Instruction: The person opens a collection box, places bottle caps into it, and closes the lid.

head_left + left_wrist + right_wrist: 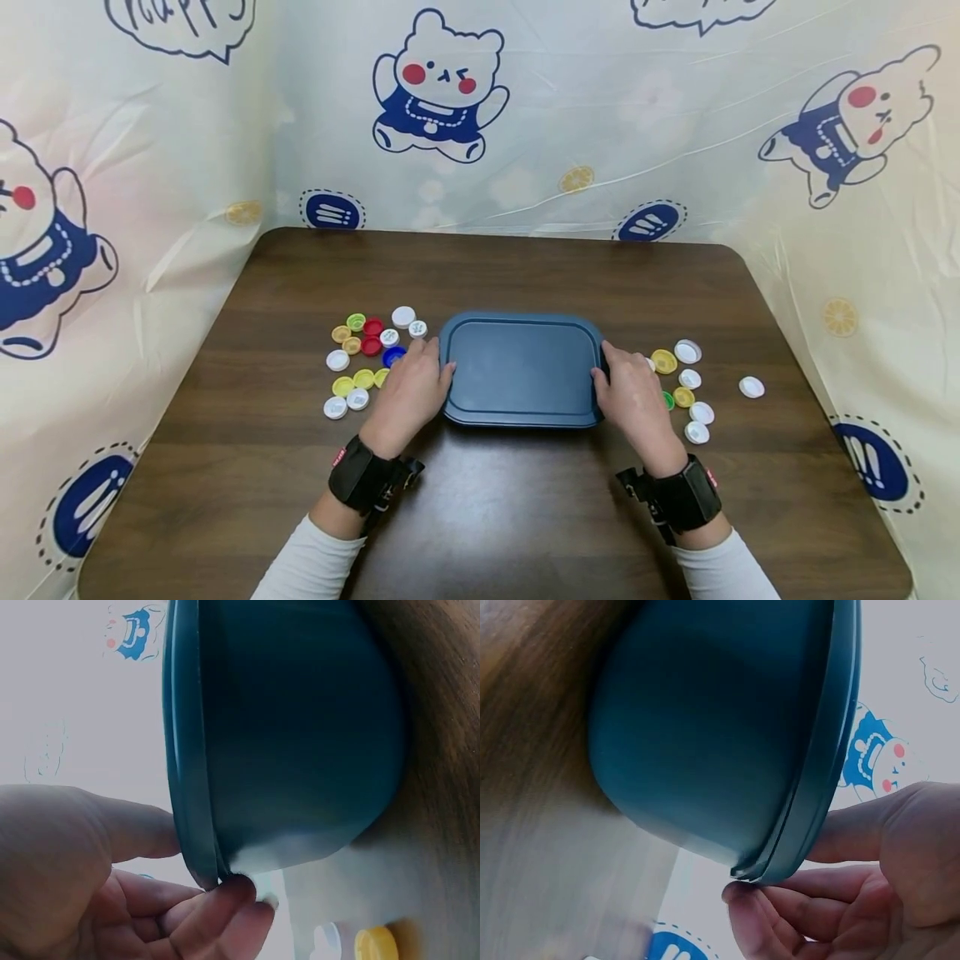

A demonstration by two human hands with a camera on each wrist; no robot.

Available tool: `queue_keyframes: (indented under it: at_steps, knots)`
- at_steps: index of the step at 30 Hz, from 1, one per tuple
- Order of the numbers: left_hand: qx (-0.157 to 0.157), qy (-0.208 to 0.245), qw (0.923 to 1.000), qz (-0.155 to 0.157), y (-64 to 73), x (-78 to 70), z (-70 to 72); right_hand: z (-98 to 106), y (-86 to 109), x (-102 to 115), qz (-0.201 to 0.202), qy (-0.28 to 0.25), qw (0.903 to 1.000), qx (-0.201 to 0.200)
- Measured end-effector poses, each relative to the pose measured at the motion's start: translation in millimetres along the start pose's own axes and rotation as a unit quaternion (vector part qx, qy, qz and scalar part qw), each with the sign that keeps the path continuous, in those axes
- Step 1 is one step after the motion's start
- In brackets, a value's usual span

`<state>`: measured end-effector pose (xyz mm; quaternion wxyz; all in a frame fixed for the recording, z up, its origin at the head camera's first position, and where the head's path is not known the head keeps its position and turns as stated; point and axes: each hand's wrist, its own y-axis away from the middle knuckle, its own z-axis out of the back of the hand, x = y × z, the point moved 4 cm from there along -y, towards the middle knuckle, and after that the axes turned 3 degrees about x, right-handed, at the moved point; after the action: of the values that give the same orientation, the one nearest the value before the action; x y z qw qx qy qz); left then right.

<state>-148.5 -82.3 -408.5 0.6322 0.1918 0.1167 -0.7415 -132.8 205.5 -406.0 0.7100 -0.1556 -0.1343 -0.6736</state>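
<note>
Head view, table [480, 517]: bears my box [300, 735] near its middle.
Lid [522, 367]: atop it; seems light, stiff, slick; best gripped under both ends.
Left hand [411, 387], right hand [637, 398]: I pinch one end each.
Caps [363, 378]: lie either side.

Brown wood-grain table [517, 542], far corners rounded. Pale creased sheet [322, 100] hangs behind it and along both sides. Print: three cartoon bears [442, 117] in blue tops (right one tilted, left one cut off by the head view's edge), two speech bubbles [180, 37] cropped at top, orange slices [577, 178], dark blue ovals [332, 211] with dashed outlines. Light: soft glare [510, 483] on the near middle of the tabletop. Sheet looks greyer in both wrist views.
</note>
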Motion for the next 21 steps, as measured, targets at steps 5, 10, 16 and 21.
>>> queue_keyframes:
  at_steps: [5, 10, 16, 21]
  knots:
    - [-0.025, -0.019, 0.9995, -0.005, 3.8, -3.0, 7.6, 5, 1.8, 4, 0.003, -0.011, 0.9998, -0.013]
    - [-0.048, 0.006, 0.9988, -0.007, 6.5, -6.8, 18.2, 15, 3.3, 5, 0.007, -0.038, 0.9987, -0.033]
    - [-0.089, 0.067, 0.9936, -0.016, 9.4, -7.9, 31.3, 31, 3.5, 2, 0.012, -0.112, 0.9906, -0.077]
    - [-0.126, 0.111, 0.9849, -0.041, 9.7, -8.0, 39.1, 45, 1.5, -4, -0.006, -0.191, 0.9782, -0.082]
